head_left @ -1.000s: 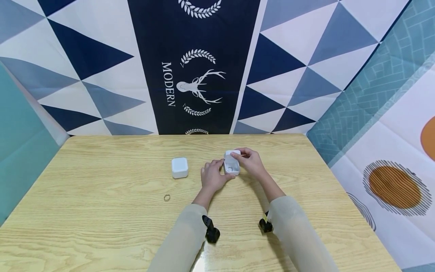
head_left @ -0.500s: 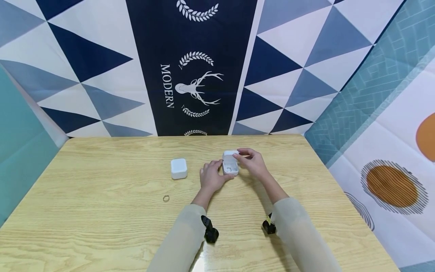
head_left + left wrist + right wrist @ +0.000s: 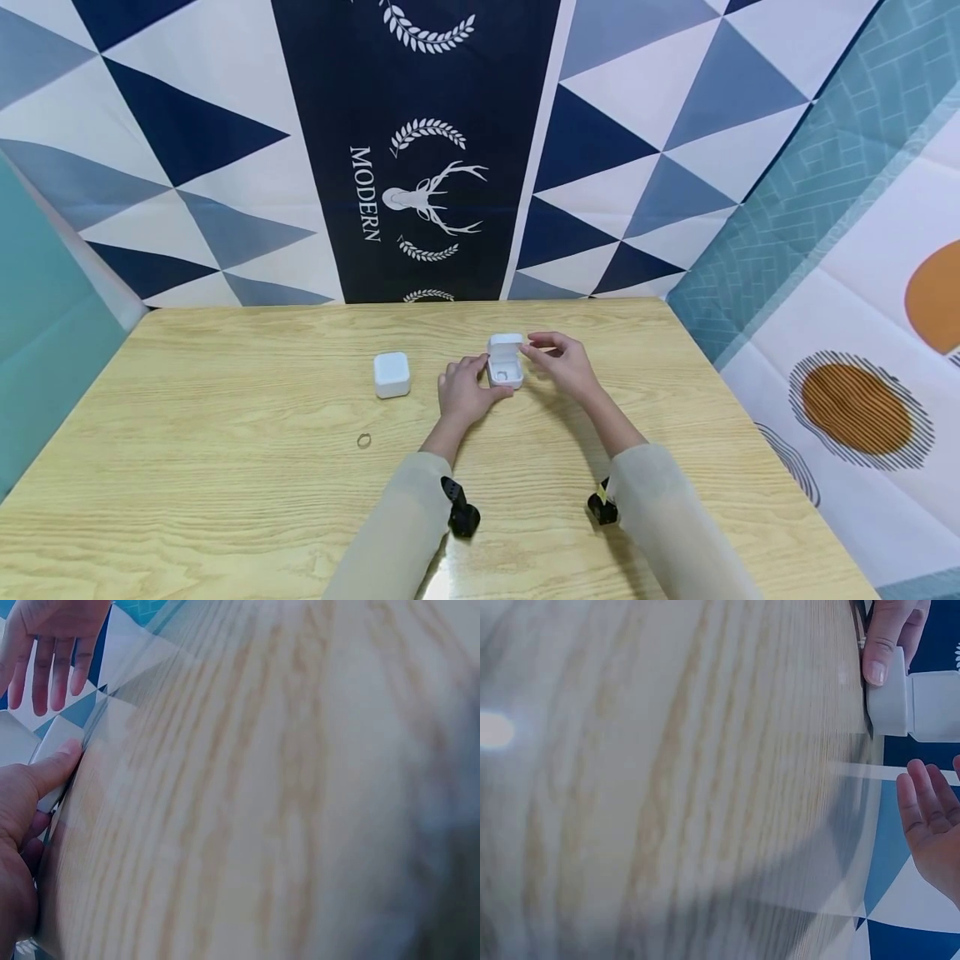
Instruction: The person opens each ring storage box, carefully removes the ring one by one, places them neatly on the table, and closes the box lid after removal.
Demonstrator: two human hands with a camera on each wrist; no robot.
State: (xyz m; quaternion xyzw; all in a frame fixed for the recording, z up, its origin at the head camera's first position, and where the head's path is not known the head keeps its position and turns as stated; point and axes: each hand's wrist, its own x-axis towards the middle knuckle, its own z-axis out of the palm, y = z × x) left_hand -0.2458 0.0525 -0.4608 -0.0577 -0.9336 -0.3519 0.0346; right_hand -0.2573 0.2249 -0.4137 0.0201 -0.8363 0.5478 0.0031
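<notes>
A small white ring box (image 3: 506, 343) stands on the table with its lid raised. Inside it shows a small ring-like shape, too tiny to make out fully. My left hand (image 3: 462, 393) grips the box's base from the left, thumb (image 3: 60, 761) on its near side. To the right of the lid is my right hand (image 3: 564, 364), apart from the box, its fingers (image 3: 926, 791) extended and holding nothing. A second white box (image 3: 392, 374), closed, sits left of my left hand. Nearer to me lies a thin ring (image 3: 363, 441).
The wooden table (image 3: 225, 467) ends at a patterned cloth backdrop (image 3: 442, 150). Cloth also hangs along the left and right sides. Black camera mounts (image 3: 463, 517) sit at both wrists.
My right hand has let go of the lid and moved a little to the right. The lid stays up, and my left hand keeps its grip on the box.
</notes>
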